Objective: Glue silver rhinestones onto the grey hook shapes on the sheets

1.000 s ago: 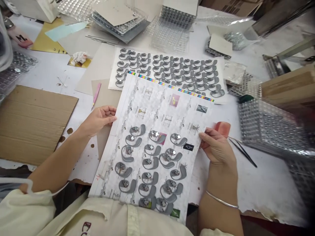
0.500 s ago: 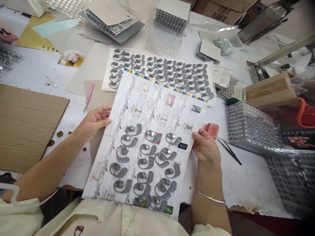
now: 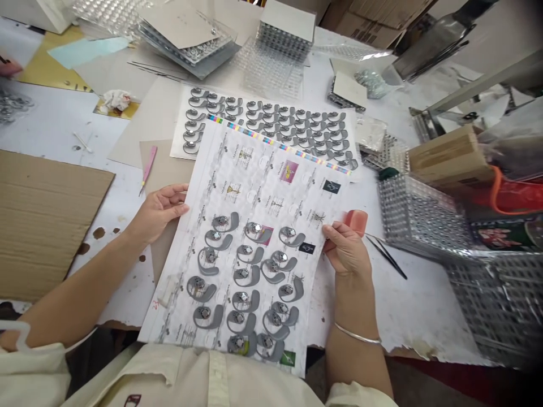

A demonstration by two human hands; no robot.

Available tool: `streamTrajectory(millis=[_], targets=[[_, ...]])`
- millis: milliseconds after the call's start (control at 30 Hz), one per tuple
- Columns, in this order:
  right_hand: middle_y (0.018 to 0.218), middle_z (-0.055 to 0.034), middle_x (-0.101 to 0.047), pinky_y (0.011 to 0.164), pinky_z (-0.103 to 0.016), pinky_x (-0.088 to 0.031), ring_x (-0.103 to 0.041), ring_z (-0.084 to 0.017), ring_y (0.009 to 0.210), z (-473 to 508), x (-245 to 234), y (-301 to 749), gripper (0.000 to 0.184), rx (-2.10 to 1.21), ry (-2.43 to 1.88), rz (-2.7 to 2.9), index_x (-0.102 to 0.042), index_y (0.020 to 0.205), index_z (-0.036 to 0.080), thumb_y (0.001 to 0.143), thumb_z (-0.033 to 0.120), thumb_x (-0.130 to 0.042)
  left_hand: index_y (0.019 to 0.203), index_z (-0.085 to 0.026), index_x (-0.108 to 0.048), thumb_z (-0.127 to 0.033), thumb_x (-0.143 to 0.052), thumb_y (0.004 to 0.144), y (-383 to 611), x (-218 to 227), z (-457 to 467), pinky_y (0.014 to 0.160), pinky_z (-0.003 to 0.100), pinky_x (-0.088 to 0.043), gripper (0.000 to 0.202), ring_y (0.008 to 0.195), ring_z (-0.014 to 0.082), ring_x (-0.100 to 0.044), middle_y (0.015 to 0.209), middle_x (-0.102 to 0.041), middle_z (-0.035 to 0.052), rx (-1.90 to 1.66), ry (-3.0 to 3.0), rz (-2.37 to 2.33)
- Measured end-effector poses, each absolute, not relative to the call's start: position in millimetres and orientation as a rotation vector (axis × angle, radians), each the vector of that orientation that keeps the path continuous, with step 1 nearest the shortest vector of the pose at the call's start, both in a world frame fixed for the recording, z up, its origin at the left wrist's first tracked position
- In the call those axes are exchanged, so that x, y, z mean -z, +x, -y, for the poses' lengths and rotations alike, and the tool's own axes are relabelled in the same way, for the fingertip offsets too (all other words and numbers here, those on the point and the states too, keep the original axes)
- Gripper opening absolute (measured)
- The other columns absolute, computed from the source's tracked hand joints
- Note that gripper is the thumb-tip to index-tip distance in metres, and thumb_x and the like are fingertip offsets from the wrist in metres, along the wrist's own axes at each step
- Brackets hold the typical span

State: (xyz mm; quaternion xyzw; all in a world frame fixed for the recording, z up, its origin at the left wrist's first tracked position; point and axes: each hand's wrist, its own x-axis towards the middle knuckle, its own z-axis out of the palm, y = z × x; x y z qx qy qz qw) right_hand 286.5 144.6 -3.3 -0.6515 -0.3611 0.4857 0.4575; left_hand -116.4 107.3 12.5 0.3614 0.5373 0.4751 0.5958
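A printed paper sheet (image 3: 258,181) is held tilted over the near table edge, its lower edge against my shirt. Along its top runs a strip of colour blocks. On its lower half lie several grey curved pieces (image 3: 253,277), each with a shiny metal part. My left hand (image 3: 160,210) pinches the sheet's left edge between thumb and fingers. My right hand (image 3: 347,244) grips the right edge, thumb on top. Behind the sheet, a second sheet (image 3: 177,148) lies flat with rows of similar grey pieces, partly covered by the held one.
Pink tweezers (image 3: 148,169) and cardboard (image 3: 51,220) lie left. Right of my right hand are a reddish block (image 3: 356,221) and black tweezers (image 3: 388,257). Stacked clear trays (image 3: 424,217) stand further right. Another person's hand (image 3: 9,69) shows at far left.
The whole view has shifted slightly, so most things sit further left. Both hands keep their hold on the sheet. The other person's hand at far left has changed position.
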Motion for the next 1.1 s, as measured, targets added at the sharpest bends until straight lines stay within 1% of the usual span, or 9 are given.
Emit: streamTrajectory(millis=[167, 333, 433, 533, 633, 733, 933, 1100], targets=[[0.06, 0.0068, -0.057, 0.047, -0.022, -0.051, -0.058, -0.01, 0.054, -147.3, 8.5, 286.9, 0.035, -1.248, -1.562, 0.789, -0.055, 0.067, 0.022, 0.048, 0.031, -0.084, 0.117, -0.02, -0.063, -0.035, -0.085, 0.061, -116.0, -13.9, -107.3, 0.077, 0.028, -0.056, 0.062, 0.094, 0.0238, -0.067, 0.108, -0.07, 0.0098, -1.098, 0.85, -1.215], [0.065, 0.0058, -0.062, 0.048, -0.021, -0.051, -0.058, -0.009, 0.054, -148.1, 9.5, 284.5, 0.037, -1.257, -1.562, 0.737, -0.057, 0.067, 0.021, 0.044, 0.03, -0.086, 0.117, -0.02, -0.063, -0.031, -0.086, 0.06, -115.8, -12.7, -107.8, 0.074, 0.026, -0.056, 0.062, 0.091, 0.0226, -0.068, 0.106, -0.07, 0.0093, -1.099, 0.834, -1.191], [0.06, 0.0058, -0.059, 0.046, -0.021, -0.051, -0.056, -0.009, 0.051, -148.1, 8.5, 283.3, 0.037, -1.268, -1.576, 0.715, -0.059, 0.066, 0.02, 0.043, 0.029, -0.086, 0.117, -0.02, -0.062, -0.032, -0.085, 0.061, -115.6, -11.9, -108.1, 0.074, 0.026, -0.056, 0.062, 0.09, 0.0227, -0.068, 0.106, -0.07, 0.0101, -1.098, 0.831, -1.196], [0.054, 0.0056, -0.055, 0.043, -0.02, -0.048, -0.052, -0.008, 0.047, -148.1, 5.9, 282.9, 0.033, -1.267, -1.609, 0.732, -0.062, 0.066, 0.018, 0.046, 0.031, -0.085, 0.117, -0.019, -0.062, -0.033, -0.084, 0.062, -115.4, -11.3, -108.3, 0.075, 0.027, -0.056, 0.061, 0.091, 0.0232, -0.068, 0.106, -0.07, 0.0106, -1.098, 0.839, -1.195], [0.052, 0.004, -0.054, 0.042, -0.018, -0.047, -0.049, -0.007, 0.047, -147.5, 2.5, 282.5, 0.025, -1.185, -1.637, 0.766, -0.066, 0.069, 0.018, 0.054, 0.03, -0.082, 0.116, -0.018, -0.063, -0.035, -0.084, 0.062, -115.3, -10.0, -108.3, 0.076, 0.028, -0.056, 0.06, 0.091, 0.0238, -0.068, 0.105, -0.07, 0.0114, -1.104, 0.835, -1.19], [0.054, 0.0017, -0.056, 0.044, -0.02, -0.049, -0.052, -0.01, 0.05, -146.4, 1.2, 281.5, 0.019, -1.089, -1.645, 0.753, -0.068, 0.069, 0.018, 0.057, 0.026, -0.081, 0.116, -0.017, -0.063, -0.034, -0.084, 0.063, -115.2, -8.9, -108.0, 0.077, 0.029, -0.056, 0.06, 0.092, 0.0241, -0.068, 0.106, -0.07, 0.0116, -1.117, 0.835, -1.182], [0.056, -0.0001, -0.061, 0.042, -0.023, -0.051, -0.058, -0.013, 0.051, -145.2, 8.5, 283.4, 0.024, -0.901, -1.678, 0.844, -0.071, 0.072, 0.017, 0.053, 0.028, -0.082, 0.117, -0.017, -0.062, -0.033, -0.082, 0.067, -115.5, -9.2, -108.0, 0.083, 0.031, -0.056, 0.056, 0.095, 0.024, -0.067, 0.106, -0.07, 0.0101, -1.109, 0.877, -1.158], [0.059, 0.0006, -0.065, 0.041, -0.023, -0.051, -0.06, -0.012, 0.048, -141.3, 3.2, 290.8, 0.026, -0.779, -1.711, 1.006, -0.072, 0.079, 0.017, 0.058, 0.03, -0.079, 0.117, -0.017, -0.062, -0.031, -0.084, 0.065, -117.9, -6.2, -108.4, 0.081, 0.032, -0.058, 0.058, 0.094, 0.025, -0.068, 0.104, -0.071, 0.0093, -1.113, 0.878, -1.173]])
